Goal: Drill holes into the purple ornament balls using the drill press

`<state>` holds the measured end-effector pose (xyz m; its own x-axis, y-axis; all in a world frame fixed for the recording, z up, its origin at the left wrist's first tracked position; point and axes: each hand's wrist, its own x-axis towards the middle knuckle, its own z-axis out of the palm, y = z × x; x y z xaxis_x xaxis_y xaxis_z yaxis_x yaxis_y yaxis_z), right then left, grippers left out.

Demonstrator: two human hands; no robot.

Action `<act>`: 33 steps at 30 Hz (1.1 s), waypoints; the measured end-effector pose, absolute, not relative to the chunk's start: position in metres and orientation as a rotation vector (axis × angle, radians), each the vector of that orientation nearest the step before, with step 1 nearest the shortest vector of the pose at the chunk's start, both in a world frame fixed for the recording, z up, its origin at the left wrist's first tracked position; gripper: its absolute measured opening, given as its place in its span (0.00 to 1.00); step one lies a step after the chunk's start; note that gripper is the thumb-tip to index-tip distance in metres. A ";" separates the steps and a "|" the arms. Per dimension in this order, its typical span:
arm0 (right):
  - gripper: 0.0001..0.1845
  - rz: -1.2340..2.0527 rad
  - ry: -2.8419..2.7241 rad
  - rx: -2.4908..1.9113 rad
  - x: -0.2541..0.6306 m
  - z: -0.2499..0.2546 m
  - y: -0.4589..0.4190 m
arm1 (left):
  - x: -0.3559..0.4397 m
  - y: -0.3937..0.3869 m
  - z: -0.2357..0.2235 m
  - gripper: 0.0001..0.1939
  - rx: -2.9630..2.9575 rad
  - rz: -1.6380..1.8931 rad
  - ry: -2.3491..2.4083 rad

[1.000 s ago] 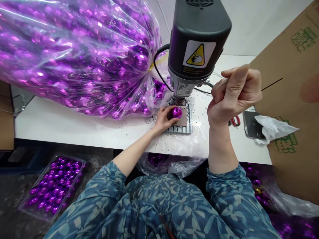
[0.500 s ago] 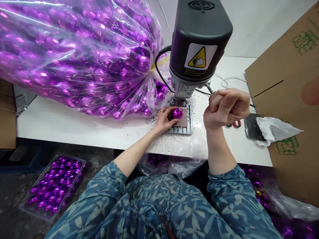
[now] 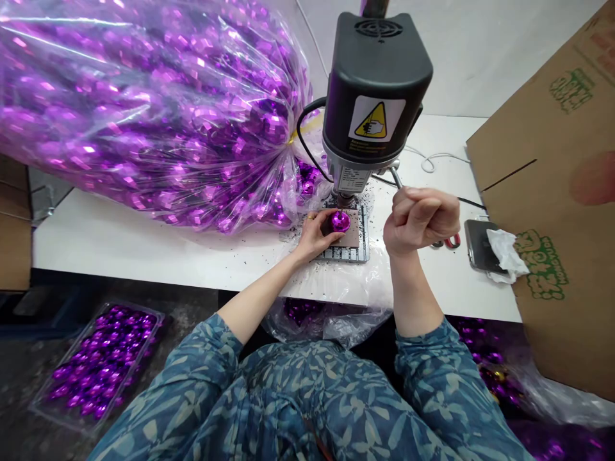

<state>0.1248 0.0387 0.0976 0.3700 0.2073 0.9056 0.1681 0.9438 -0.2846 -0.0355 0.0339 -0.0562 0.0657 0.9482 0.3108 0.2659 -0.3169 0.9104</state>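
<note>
A small drill press (image 3: 376, 96) with a dark grey head stands on the white table (image 3: 144, 246). My left hand (image 3: 314, 234) holds a shiny purple ball (image 3: 341, 221) on the press's slotted base plate (image 3: 358, 238), right under the spindle. My right hand (image 3: 420, 219) is clenched around the press's feed lever (image 3: 394, 176) to the right of the machine, low over the table. Dark shavings lie scattered around the base plate.
A huge clear bag of purple balls (image 3: 144, 109) fills the table's left. A tilted cardboard box (image 3: 552, 211) stands at the right, with a phone and tissue (image 3: 485, 246) and red-handled scissors (image 3: 449, 242) beside it. A tray of purple balls (image 3: 103, 362) lies on the floor at left.
My right hand has swung the lever down and toward me, from chest-high to just above the table. My left hand has kept the ball under the spindle.
</note>
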 end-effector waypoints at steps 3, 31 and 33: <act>0.19 0.097 -1.133 -0.400 0.118 0.133 0.041 | -0.036 0.035 -0.055 0.34 1.687 1.271 1.245; 0.32 0.341 -1.081 -0.471 0.118 0.178 0.062 | -0.092 0.071 0.029 0.13 2.301 1.038 1.377; 0.33 0.327 -1.082 -0.489 0.119 0.177 0.062 | -0.085 0.120 0.030 0.12 2.205 0.903 1.579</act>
<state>0.1190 0.0620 0.1772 0.4382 0.4829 0.7582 -0.0173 0.8478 -0.5300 -0.0847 0.1203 0.0303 0.2060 0.9237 0.3230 0.7472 -0.3617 0.5576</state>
